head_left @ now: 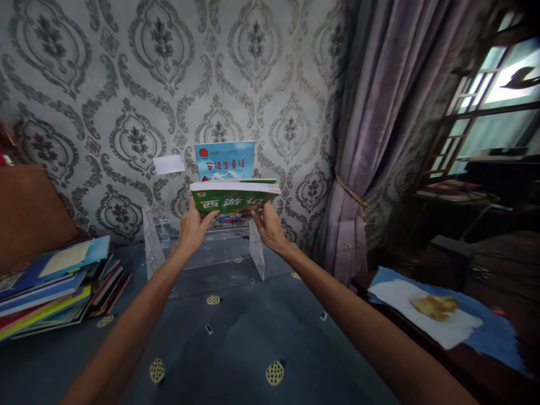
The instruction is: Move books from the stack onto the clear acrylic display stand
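Both of my hands grip a green book (234, 201) with white Chinese characters on its cover, tilted so that its top page edges show. My left hand (194, 225) pinches its left end, thumb on the cover. On the right end, my right hand (270, 226) holds it the same way. Behind it a light-blue book (225, 158) with red characters stands upright near the wall, its lower part hidden. Below the held book is a clear plastic rack (256, 247) with stepped tiers on the dark blue cloth.
A pile of books and booklets (46, 281) lies at the left beside a brown board (34, 214). At the right, a purple curtain (350, 225) hangs next to a small stand with a blue cloth (498, 332) and white paper (396, 298). Patterned wallpaper (253, 73) rises behind.
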`<control>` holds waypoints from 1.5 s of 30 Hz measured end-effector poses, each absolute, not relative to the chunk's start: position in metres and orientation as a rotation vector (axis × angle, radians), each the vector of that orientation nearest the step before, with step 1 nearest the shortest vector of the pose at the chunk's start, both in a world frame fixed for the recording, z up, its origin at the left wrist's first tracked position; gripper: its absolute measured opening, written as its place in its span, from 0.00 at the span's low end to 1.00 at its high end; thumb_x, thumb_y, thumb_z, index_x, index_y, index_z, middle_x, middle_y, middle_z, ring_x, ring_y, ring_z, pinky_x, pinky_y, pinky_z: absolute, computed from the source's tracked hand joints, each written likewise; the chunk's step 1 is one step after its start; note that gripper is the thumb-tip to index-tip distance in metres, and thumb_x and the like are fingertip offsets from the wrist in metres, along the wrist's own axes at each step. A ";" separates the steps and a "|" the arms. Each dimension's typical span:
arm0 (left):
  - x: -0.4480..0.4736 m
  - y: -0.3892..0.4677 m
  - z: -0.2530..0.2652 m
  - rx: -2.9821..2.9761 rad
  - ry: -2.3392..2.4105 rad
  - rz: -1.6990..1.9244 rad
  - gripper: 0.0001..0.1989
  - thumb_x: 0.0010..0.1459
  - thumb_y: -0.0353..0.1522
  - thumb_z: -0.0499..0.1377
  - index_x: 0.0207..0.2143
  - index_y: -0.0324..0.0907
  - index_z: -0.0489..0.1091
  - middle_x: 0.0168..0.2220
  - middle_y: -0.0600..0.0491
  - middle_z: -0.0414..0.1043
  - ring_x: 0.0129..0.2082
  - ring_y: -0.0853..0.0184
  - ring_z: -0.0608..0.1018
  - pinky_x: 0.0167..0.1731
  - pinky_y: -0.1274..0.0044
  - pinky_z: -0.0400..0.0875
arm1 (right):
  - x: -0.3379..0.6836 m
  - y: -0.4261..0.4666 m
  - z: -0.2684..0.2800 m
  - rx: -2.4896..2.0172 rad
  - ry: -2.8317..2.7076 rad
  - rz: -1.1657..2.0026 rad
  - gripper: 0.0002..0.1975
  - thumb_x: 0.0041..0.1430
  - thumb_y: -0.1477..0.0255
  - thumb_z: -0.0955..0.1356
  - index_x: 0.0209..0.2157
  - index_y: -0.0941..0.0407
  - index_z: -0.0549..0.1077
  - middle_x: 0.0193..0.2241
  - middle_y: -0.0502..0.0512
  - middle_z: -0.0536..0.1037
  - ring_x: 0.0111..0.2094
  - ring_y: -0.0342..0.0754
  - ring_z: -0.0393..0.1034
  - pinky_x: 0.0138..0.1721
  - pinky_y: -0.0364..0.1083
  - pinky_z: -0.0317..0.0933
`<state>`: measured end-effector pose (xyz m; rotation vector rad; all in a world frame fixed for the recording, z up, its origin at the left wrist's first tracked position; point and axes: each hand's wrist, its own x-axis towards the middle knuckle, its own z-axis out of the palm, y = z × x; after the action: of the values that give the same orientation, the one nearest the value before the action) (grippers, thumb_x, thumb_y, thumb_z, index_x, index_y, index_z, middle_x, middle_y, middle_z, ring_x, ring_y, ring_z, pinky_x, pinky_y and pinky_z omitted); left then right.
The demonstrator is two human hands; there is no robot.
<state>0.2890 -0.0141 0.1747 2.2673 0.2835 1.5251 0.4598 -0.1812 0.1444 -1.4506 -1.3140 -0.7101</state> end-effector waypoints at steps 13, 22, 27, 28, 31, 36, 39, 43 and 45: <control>0.302 -0.008 0.189 2.300 0.261 1.364 0.16 0.63 0.40 0.54 0.50 0.41 0.63 0.47 0.42 0.76 0.53 0.53 0.76 0.51 0.65 0.70 | 0.478 -0.163 0.150 -1.500 -1.295 -0.696 0.20 0.63 0.73 0.60 0.57 0.57 0.61 0.51 0.65 0.72 0.53 0.58 0.67 0.54 0.60 0.64; 0.302 -0.010 0.186 2.489 0.594 1.287 0.13 0.68 0.39 0.48 0.43 0.41 0.66 0.37 0.42 0.78 0.43 0.51 0.80 0.40 0.67 0.71 | 0.481 -0.158 0.147 -1.513 -1.225 -0.745 0.18 0.64 0.74 0.59 0.55 0.59 0.64 0.45 0.66 0.74 0.47 0.57 0.69 0.50 0.58 0.66; 0.298 -0.019 0.195 2.614 0.802 1.179 0.15 0.69 0.39 0.47 0.46 0.37 0.66 0.38 0.38 0.78 0.41 0.48 0.81 0.39 0.67 0.71 | 0.482 -0.157 0.147 -1.525 -1.164 -0.788 0.18 0.64 0.72 0.61 0.54 0.58 0.66 0.43 0.65 0.74 0.45 0.58 0.70 0.48 0.57 0.66; 0.297 -0.021 0.197 2.639 0.838 1.152 0.16 0.69 0.39 0.47 0.46 0.37 0.66 0.39 0.37 0.78 0.41 0.48 0.82 0.39 0.67 0.71 | 0.483 -0.156 0.147 -1.529 -1.158 -0.792 0.18 0.64 0.72 0.61 0.54 0.58 0.67 0.43 0.64 0.74 0.45 0.58 0.70 0.48 0.57 0.66; 0.296 -0.023 0.202 2.713 0.917 1.065 0.17 0.70 0.40 0.47 0.49 0.36 0.65 0.39 0.37 0.79 0.41 0.49 0.82 0.38 0.69 0.71 | 0.485 -0.154 0.147 -1.543 -1.134 -0.801 0.17 0.65 0.71 0.61 0.54 0.56 0.68 0.44 0.63 0.74 0.46 0.58 0.69 0.49 0.57 0.66; 0.294 -0.020 0.204 2.772 0.956 1.008 0.14 0.70 0.38 0.49 0.50 0.38 0.64 0.40 0.41 0.79 0.43 0.52 0.82 0.38 0.72 0.70 | 0.489 -0.149 0.145 -1.569 -1.088 -0.815 0.16 0.65 0.69 0.60 0.51 0.56 0.70 0.43 0.64 0.75 0.45 0.59 0.69 0.49 0.58 0.65; 0.294 -0.019 0.202 2.795 0.961 0.993 0.13 0.71 0.37 0.49 0.48 0.38 0.65 0.41 0.41 0.79 0.45 0.53 0.81 0.39 0.72 0.70 | 0.489 -0.147 0.144 -1.579 -1.073 -0.822 0.16 0.65 0.69 0.60 0.51 0.57 0.71 0.43 0.64 0.76 0.45 0.58 0.69 0.48 0.57 0.65; 0.295 -0.019 0.202 2.810 0.977 0.978 0.14 0.71 0.38 0.47 0.48 0.38 0.66 0.42 0.39 0.79 0.45 0.52 0.81 0.39 0.71 0.70 | 0.489 -0.147 0.144 -1.598 -1.053 -0.833 0.16 0.65 0.70 0.60 0.50 0.57 0.72 0.41 0.63 0.76 0.43 0.57 0.69 0.47 0.55 0.65; 0.296 -0.020 0.203 2.811 0.988 0.973 0.15 0.71 0.37 0.47 0.48 0.38 0.67 0.41 0.39 0.79 0.45 0.52 0.81 0.40 0.71 0.70 | 0.488 -0.146 0.145 -1.608 -1.046 -0.837 0.16 0.65 0.71 0.60 0.50 0.56 0.72 0.40 0.62 0.76 0.42 0.57 0.69 0.46 0.55 0.65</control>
<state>0.2957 -0.0197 0.2026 2.8112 0.9884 0.9730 0.4883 -0.1461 0.1450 -1.6083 -1.0462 -0.8372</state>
